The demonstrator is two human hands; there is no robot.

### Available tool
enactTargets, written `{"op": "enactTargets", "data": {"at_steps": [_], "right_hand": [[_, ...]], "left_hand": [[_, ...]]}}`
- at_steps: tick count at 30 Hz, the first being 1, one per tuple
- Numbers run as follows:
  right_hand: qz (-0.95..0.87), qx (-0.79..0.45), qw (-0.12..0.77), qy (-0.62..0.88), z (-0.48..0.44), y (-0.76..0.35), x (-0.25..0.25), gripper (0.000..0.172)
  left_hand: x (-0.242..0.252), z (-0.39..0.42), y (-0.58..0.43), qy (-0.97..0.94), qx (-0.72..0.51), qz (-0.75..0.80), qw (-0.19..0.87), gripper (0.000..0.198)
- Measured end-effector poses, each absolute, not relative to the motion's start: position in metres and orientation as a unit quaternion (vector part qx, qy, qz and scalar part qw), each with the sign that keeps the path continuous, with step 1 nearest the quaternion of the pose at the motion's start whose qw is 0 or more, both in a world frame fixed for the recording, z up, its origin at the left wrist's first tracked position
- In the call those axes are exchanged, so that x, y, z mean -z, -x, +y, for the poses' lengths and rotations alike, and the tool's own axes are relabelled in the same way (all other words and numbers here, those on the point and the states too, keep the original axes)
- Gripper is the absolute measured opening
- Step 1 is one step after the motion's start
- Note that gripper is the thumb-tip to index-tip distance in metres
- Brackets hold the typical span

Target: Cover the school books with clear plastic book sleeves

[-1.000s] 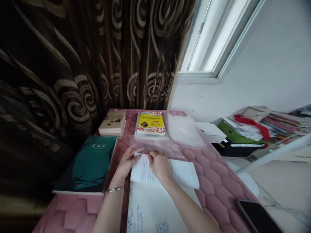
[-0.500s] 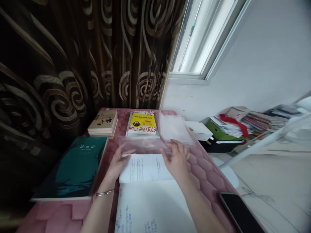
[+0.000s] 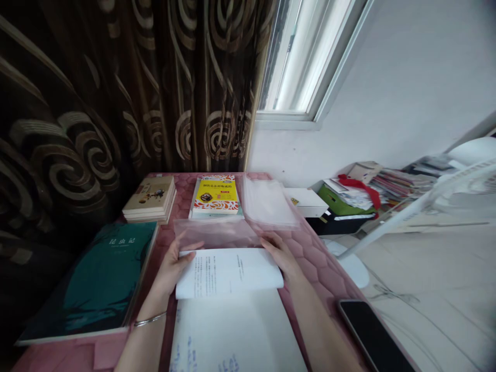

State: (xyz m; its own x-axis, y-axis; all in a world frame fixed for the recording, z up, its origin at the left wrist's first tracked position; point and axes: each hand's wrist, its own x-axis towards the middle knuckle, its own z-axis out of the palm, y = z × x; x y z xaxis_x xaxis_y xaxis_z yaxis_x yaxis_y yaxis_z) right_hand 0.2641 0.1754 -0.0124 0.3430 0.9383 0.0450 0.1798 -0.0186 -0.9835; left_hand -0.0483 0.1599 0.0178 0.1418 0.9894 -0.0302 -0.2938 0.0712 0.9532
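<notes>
An open book [image 3: 228,272] lies in front of me, its printed page curling up over a plain white page with blue handwriting below. Beyond its top edge extends a clear plastic book cover [image 3: 217,232]. My left hand [image 3: 175,264] is closed at the upper left corner, thumb on the page and fingers round the plastic. At the upper right corner, my right hand [image 3: 281,254] pinches the plastic cover's edge beside the page; its fingertips are partly hidden.
Behind the book lie a yellow book [image 3: 216,195] and a stack of clear plastic covers [image 3: 267,204]. At left are a teal book [image 3: 104,279] and small stacked books [image 3: 149,199]. A phone [image 3: 372,330] rests at the right edge. A white fan [image 3: 387,222] stands beyond.
My right hand has moved from above the plastic to the upper right corner and closed there. The printed page's right side shows more. The whole view has shifted slightly.
</notes>
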Motion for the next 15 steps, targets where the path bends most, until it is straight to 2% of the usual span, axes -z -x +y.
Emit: {"op": "enactTargets", "data": {"at_steps": [7, 11, 15], "right_hand": [[-0.358, -0.469, 0.572, 0.569, 0.177, -0.258, -0.003, 0.053], [-0.377, -0.449, 0.599, 0.545, 0.171, -0.260, -0.010, 0.056], [-0.395, -0.394, 0.649, 0.517, 0.166, -0.260, -0.013, 0.060]], "left_hand": [[-0.021, 0.158, 0.049, -0.446, -0.513, 0.418, 0.602, 0.089], [-0.021, 0.159, 0.048, -0.464, -0.515, 0.429, 0.579, 0.085], [-0.018, 0.164, 0.048, -0.487, -0.544, 0.464, 0.501, 0.070]]}}
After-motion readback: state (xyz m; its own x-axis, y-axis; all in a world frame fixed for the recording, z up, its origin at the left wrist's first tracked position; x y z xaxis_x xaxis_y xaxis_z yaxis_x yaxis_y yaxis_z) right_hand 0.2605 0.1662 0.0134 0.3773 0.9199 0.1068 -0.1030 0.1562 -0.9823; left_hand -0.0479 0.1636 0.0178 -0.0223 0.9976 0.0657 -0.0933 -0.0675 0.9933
